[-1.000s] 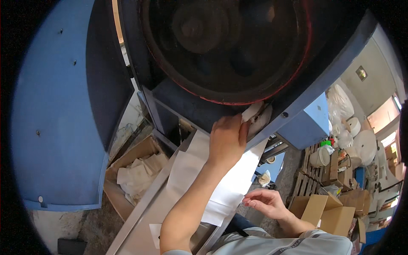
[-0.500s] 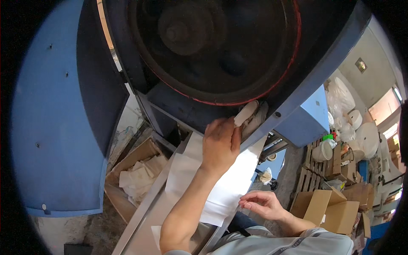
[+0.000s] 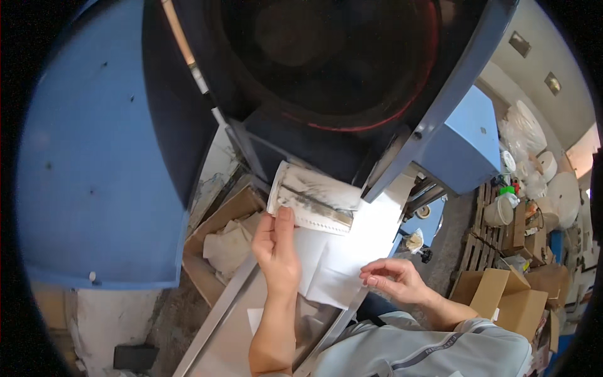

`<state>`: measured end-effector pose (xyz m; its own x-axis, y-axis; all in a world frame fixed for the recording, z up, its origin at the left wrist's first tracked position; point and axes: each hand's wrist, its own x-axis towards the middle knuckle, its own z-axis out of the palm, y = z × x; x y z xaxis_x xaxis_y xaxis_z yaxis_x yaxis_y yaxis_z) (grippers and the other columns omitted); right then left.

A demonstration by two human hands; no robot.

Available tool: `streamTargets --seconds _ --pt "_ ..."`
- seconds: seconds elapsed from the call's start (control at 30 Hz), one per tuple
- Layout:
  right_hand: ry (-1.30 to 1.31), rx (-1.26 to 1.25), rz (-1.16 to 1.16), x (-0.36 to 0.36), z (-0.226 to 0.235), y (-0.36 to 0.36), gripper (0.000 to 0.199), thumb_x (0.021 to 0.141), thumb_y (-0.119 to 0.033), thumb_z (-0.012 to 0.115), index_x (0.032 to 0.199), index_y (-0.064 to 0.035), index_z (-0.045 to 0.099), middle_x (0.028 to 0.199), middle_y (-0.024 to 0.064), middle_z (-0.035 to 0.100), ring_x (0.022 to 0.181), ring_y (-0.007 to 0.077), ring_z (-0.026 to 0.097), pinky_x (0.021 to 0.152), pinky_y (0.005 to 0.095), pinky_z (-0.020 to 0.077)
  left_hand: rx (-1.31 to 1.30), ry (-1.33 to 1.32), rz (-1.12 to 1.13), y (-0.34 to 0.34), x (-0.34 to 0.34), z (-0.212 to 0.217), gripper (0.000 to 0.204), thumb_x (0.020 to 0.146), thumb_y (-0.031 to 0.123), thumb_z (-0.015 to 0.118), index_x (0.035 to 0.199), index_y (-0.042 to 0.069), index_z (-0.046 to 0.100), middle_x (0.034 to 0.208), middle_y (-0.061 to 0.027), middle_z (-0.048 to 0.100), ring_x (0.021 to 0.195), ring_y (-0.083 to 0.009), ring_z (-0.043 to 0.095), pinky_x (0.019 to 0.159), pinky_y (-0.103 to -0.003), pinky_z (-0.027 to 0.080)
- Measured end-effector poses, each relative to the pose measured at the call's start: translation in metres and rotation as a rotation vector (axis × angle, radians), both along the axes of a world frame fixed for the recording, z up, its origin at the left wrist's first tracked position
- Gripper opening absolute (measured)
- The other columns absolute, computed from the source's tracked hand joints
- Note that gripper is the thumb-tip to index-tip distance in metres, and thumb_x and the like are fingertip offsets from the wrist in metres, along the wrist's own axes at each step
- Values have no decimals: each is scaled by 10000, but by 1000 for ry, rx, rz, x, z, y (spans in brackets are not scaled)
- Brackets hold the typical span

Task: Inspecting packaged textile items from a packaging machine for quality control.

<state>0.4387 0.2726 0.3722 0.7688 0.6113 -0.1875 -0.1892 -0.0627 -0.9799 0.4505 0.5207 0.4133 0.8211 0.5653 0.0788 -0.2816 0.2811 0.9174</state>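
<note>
Your left hand [image 3: 276, 248] pinches a smudged wipe [image 3: 317, 200] over the metal table [image 3: 227, 338]; your right hand [image 3: 397, 281], loosely curled, holds nothing. Cardboard box [image 3: 522, 312] at right.

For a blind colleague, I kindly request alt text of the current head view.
A person's left hand holds a smudged white sheet below a large, dark, red-edged wheel. The right hand, loosely curled, is beside plain white sheets. A blue panel stands at left.

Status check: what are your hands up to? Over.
Left hand holding smudged white sheet. Right hand seemingly empty, near plain white sheets. Big dark wheel beyond, not touching held sheet.
</note>
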Motion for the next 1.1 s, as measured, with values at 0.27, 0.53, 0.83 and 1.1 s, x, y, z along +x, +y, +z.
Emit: streamTargets --seconds 0.27,0.53,0.83,1.1 --pt "154 130 49 9 -10 38 523 998 -251 582 1421 4 413 1286 117 575 1092 183 596 903 316 498 -451 122 -24 21 -59 -44 244 984 276 600 1067 50 636 991 -18 660 867 -95 595 774 -276 465" --pt "236 92 46 16 -10 74 518 969 -271 626 1382 2 472 935 31 610 821 109 598 743 263 532 -431 240 -110 13 -105 -64 267 994 291 575 1084 50 648 1008 -23 663 897 -109 606 805 -293 479" --pt "112 -19 -10 8 -4 55 398 939 -172 664 1282 -17 533 839 -2 627 746 65 581 644 231 498 -211 291 -152 2 -110 -76 393 934 182 674 1251 -7 539 997 -23 654 839 -63 579 689 -212 453" --pt "120 -3 32 1 -7 29 417 966 -217 640 1313 -28 506 982 48 692 834 111 639 689 247 514 -262 260 -106 16 -135 -78 334 930 105 650 1227 -9 547 993 -31 658 819 -70 597 722 -217 471"
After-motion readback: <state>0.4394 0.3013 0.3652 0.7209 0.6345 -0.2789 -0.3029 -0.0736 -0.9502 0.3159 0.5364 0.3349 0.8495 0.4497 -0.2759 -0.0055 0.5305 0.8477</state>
